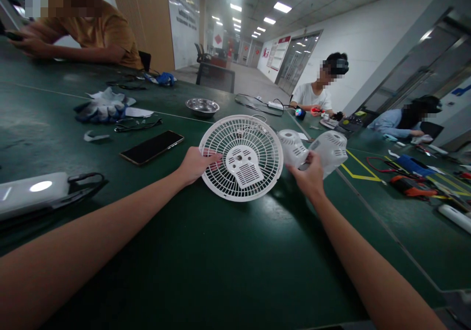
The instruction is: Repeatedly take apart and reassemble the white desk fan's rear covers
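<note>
My left hand (197, 165) is closed on the left rim of a round white fan grille (250, 173). The grille is tilted up above the green table, its vented centre plate facing me. To its right, my right hand (309, 174) is closed on two whitish, slotted plastic housings. One housing (292, 146) sits beside the grille's right edge, the other housing (328, 151) further right. My palm and some fingertips are hidden behind these parts.
A black phone (152, 147), a crumpled glove (105, 105) and a white device (35, 195) with a cable lie left. Behind the grille stands a metal bowl (202, 106). An orange-black tool (414, 187) lies right. Other people sit around the green table (221, 261).
</note>
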Tool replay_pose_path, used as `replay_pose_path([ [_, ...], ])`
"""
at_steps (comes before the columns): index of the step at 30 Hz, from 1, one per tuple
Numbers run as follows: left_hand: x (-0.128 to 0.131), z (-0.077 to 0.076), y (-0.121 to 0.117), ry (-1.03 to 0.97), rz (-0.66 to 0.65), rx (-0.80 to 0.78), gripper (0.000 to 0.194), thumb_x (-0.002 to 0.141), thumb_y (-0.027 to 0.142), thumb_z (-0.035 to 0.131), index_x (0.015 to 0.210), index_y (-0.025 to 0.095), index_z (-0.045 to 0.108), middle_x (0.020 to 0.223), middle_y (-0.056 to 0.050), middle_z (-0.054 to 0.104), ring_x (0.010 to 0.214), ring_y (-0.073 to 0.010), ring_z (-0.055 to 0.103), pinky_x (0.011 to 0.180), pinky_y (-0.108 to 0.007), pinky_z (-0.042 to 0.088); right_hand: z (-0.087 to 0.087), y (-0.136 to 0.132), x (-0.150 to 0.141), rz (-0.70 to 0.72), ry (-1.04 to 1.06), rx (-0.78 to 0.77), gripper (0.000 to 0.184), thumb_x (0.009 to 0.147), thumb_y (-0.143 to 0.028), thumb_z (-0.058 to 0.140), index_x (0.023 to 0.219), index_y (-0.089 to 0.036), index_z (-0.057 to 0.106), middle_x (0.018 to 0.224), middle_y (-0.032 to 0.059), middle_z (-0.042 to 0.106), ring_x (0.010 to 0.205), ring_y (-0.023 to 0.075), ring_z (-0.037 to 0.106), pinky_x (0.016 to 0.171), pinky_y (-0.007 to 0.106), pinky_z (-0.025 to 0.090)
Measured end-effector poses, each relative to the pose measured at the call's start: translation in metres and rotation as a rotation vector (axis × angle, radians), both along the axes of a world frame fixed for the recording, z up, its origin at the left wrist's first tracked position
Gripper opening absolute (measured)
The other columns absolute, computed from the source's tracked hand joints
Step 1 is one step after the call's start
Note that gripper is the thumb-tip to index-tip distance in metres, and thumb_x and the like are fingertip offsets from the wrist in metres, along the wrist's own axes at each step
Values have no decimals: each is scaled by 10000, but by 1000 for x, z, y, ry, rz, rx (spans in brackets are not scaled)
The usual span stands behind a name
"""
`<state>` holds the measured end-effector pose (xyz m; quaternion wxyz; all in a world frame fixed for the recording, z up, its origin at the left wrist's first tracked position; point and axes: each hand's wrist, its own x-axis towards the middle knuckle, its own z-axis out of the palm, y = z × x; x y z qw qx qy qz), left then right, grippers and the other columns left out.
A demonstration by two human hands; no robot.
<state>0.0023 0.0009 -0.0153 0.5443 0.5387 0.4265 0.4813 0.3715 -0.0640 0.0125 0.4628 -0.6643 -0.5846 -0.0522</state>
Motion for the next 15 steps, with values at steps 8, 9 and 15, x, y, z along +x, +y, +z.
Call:
replay_pose_path([
  [8, 3, 4, -4, -9, 14, 29, 138, 774, 244, 839, 824, 145, 756, 755, -68, 755, 683, -214, 720, 662, -378, 599, -27, 11, -16, -44, -76, -388, 766, 688, -631, 766, 1267, -187, 533, 1137, 164, 707, 1073, 367, 649, 978, 547, 469],
  [9, 3, 5, -5, -15, 17, 28, 138, 774, 241, 840, 827, 143, 757, 761, -72, 755, 690, -219, 722, 669, -385, 601, -26, 10, -17, -76, -119, -388, 758, 705, -634, 752, 1276, -182, 544, 1181, 183, 693, 1136, 394, 618, 1008, 593, 431],
  [15, 3, 14, -15, -40, 31, 46, 149, 776, 216, 838, 874, 127, 769, 820, -101, 764, 748, -254, 738, 724, -437, 609, -3, -11, -41, 162, -122, -30, 546, 862, -533, 652, 1284, -187, 636, 1333, 183, 621, 1279, 366, 533, 1106, 587, 386],
])
